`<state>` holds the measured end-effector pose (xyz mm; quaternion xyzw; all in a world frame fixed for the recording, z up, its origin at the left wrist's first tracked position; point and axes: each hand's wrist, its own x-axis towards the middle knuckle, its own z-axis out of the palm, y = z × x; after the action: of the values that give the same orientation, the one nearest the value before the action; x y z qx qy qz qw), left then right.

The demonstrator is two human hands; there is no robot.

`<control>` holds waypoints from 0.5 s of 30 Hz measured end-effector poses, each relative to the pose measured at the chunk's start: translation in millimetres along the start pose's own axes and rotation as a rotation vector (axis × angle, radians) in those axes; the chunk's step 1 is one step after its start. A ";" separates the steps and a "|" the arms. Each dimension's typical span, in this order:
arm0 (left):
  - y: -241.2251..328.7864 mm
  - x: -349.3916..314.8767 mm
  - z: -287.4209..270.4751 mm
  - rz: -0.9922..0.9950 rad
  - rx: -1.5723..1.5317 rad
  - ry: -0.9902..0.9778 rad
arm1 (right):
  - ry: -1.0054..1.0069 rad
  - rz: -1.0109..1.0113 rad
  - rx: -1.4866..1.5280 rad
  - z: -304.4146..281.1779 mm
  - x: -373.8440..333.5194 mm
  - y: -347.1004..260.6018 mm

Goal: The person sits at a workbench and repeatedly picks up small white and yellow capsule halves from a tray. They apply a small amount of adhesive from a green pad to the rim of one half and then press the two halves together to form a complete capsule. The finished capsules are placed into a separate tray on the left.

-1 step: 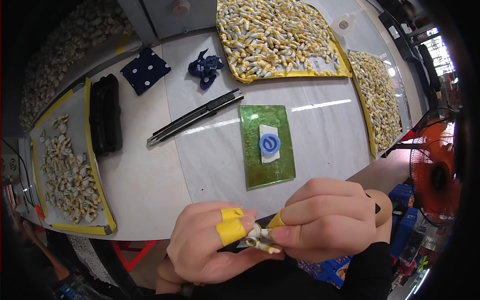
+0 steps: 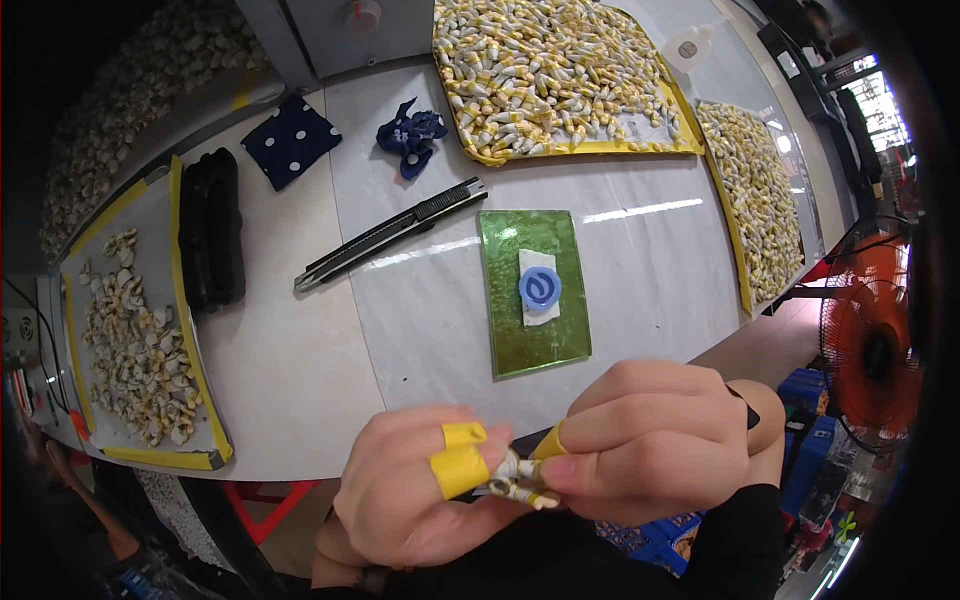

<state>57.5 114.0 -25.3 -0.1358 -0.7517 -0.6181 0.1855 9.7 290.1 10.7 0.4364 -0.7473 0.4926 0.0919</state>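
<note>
My left hand (image 2: pixel 425 490), with yellow tape round two fingers, is closed on a small white-and-yellow molded piece (image 2: pixel 513 490) with short limb-like ends. My right hand (image 2: pixel 655 440), taped yellow on one finger, pinches the piece's right side between thumb and forefinger. Whether this is one part or two pressed together I cannot tell, since fingertips cover much of it. Just beyond the hands lies a green translucent slab (image 2: pixel 500 340). On it sits a round blue cap-like thing (image 2: pixel 540 289) over a white patch (image 2: pixel 541 320).
A black box cutter (image 2: pixel 390 235) lies left of the slab. Beyond it are a crumpled blue cloth (image 2: pixel 410 135) and a dotted cloth (image 2: pixel 290 142). Yellow-edged trays (image 2: pixel 580 152) of small pieces stand at the back, right and left (image 2: pixel 217 455). An orange fan (image 2: pixel 870 345) is at right.
Both hands keep their grip on the small piece. My left fingers have shifted very slightly, and the right hand sits a touch lower.
</note>
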 end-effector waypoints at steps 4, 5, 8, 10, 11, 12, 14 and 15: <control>-6.2 -1.8 -7.7 -0.159 -0.270 -0.135 | -0.084 0.135 0.183 -9.7 1.1 -1.2; -8.0 -4.7 -8.5 -0.284 -0.424 -0.133 | -0.110 0.174 0.222 -12.8 4.3 0.8; -12.3 -1.5 -14.4 -0.472 -0.779 -0.248 | -0.165 0.271 0.266 -20.6 8.8 4.7; -17.2 -1.4 -15.7 -0.481 -0.874 -0.335 | -0.201 0.324 0.302 -21.4 7.7 7.4; -16.3 -2.7 -14.2 -0.528 -0.933 -0.311 | -0.209 0.336 0.345 -19.3 7.8 7.9; -13.7 -5.2 -12.6 -0.576 -0.990 -0.282 | -0.220 0.347 0.390 -16.9 8.6 8.4; -11.5 -6.6 -12.3 -0.623 -1.057 -0.245 | -0.240 0.300 0.392 -11.4 7.3 10.4; -12.0 -6.5 -12.1 -0.623 -1.073 -0.243 | -0.248 0.280 0.389 -10.0 6.5 10.8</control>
<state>59.4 99.9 -36.7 -0.0538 -0.3572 -0.9142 -0.1836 -5.2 296.0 12.4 0.3952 -0.6973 0.5775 -0.1549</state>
